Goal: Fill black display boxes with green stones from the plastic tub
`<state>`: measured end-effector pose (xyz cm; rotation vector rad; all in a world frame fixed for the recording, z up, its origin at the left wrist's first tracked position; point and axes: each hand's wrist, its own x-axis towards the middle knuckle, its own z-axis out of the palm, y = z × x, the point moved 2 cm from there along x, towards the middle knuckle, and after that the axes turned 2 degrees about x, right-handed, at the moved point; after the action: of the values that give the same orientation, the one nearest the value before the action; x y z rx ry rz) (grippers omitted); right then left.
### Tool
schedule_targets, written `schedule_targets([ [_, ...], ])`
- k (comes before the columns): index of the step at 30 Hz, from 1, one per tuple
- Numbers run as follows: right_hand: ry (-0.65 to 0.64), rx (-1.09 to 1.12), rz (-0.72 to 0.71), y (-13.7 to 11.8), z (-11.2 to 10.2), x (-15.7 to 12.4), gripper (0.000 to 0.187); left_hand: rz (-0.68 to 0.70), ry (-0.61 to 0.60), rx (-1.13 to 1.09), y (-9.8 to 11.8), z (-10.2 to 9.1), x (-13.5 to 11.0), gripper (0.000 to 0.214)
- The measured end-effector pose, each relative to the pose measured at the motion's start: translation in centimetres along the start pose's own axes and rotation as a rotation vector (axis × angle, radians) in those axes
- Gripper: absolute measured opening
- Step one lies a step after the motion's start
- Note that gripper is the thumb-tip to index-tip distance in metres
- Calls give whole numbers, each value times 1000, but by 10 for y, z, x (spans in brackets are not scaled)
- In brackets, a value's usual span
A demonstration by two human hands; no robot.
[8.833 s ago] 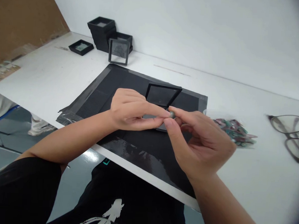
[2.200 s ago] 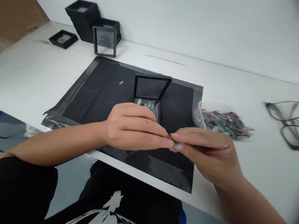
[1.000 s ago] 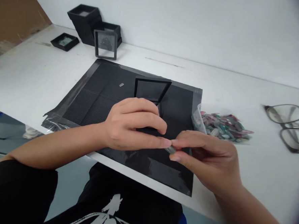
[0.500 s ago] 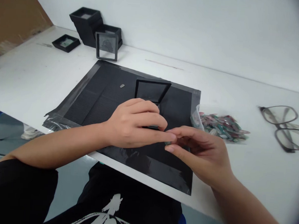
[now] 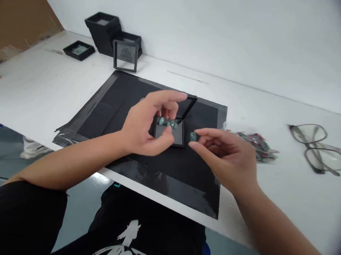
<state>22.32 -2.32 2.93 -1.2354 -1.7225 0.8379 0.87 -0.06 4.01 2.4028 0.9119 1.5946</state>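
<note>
My right hand [image 5: 234,156] pinches a small green polished stone [image 5: 193,136] between thumb and forefinger, above the black mat [image 5: 156,176]. To its left, my left hand [image 5: 144,122] hangs with thumb and forefinger spread wide, holding nothing. Under and just beyond those fingers lies an open black frame box [image 5: 178,137] with a clear film-like inside. Several green stones [image 5: 162,121] show in it; my left fingers partly hide them. The box's raised lid [image 5: 191,105] leans back behind my left hand.
Mixed coloured stones [image 5: 260,146] lie in a clear container on the right, with eyeglasses [image 5: 307,144] farther right. At the back left stand stacked black frame boxes [image 5: 102,33], an upright clear-windowed frame [image 5: 115,56], and a flat box holding green pieces [image 5: 78,50].
My left hand has drawn away from the right fingertips, moved up and left, and spread its fingers. The green stone in my right hand and the stones in the box now show.
</note>
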Motion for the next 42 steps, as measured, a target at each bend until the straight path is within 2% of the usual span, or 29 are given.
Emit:
schedule_targets([
  [4,-7,-348,-43,6,12,21,20,8,98,30,-8,-7,4,36],
  [8,-85,-486,25,18,24,36,23,31,93,4,-6,-8,5,34],
  [11,-126,-486,83,24,28,40,26,30,46,15,-3,-7,4,35],
  [16,-105,-371,111,30,26,40,31,29,18,-22,-3,-5,2,45],
  [22,-112,-258,112,35,25,36,35,132,-32,-5,-8,0,4,30],
  [29,-90,-273,105,38,28,34,30,133,-47,-39,-16,3,4,24],
  [35,-54,-227,148,45,32,40,35,134,-27,-39,-19,1,4,26],
  [42,-26,-333,163,47,33,43,34,126,-74,-54,-21,5,3,27],
])
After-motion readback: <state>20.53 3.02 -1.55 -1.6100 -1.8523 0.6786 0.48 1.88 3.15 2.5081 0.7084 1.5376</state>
